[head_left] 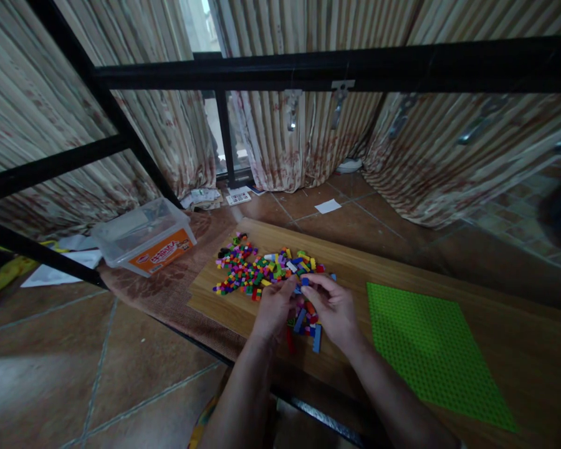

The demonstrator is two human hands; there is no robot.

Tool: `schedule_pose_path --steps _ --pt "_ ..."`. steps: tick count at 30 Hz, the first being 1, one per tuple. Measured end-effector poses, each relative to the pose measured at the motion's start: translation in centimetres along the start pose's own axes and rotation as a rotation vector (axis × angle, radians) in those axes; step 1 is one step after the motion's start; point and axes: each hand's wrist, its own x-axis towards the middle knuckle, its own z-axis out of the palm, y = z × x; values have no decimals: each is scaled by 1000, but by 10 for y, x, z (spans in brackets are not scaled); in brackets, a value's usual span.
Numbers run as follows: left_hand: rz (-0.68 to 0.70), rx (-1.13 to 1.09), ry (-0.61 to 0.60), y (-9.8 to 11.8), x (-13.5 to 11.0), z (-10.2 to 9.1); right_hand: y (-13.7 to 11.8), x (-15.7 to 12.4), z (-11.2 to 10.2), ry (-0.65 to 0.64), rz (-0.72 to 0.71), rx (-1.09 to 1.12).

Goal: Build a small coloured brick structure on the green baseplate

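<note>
Nearby, the right hand's [339, 305] grip is clamped on a blue toy brick [305, 282] above the wooden counter [350, 259]; the left hand's [275, 308] I cannot tell. Farther left stands an orange-labelled clear plastic bin [143, 240]; striped curtains [308, 31] hang beyond.

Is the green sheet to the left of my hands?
No, the green sheet lies on the wooden board, to the right of your right hand.

No word or number can be read for certain. The orange label [163, 252] on the clear plastic box [116, 257] carries bold white lettering and smaller marks, too blurred to make out. On the white card [238, 196] lying near the curtain [280, 149], dark blocky print is likewise illegible.
</note>
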Motion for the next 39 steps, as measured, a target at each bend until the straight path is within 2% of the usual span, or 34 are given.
schedule_pose_path --steps 5,9,13,16,18,19,22,24,27,30,34,39 --pt "235 621 166 4 8 -18 4 5 -21 121 100 64" --pt "207 1013 276 5 10 -25 8 -3 -44 145 184 72" --pt "205 1135 346 8 10 -25 6 -22 -73 124 260 15" --pt "273 1045 356 11 9 -20 3 -39 -108 204 292 -65" --pt "329 901 270 10 6 -10 1 -50 -138 283 326 -145" --pt "337 812 188 7 3 -2 1 -55 -153 323 339 -149" --pt "251 548 -138 -6 -10 28 3 -67 -193 379 358 -109" --pt "174 423 -327 -19 -17 52 4 -70 -210 367 368 -101" --pt "138 350 -530 -39 -22 82 3 -67 -222 354 373 -103" --pt "245 462 -578 -53 -22 100 1 -61 -225 300 306 -130" --pt "466 835 -574 -60 -26 110 1 -55 -231 229 230 -207" --pt "692 1250 -638 -66 -21 129 20 -52 -245 170 178 -268"
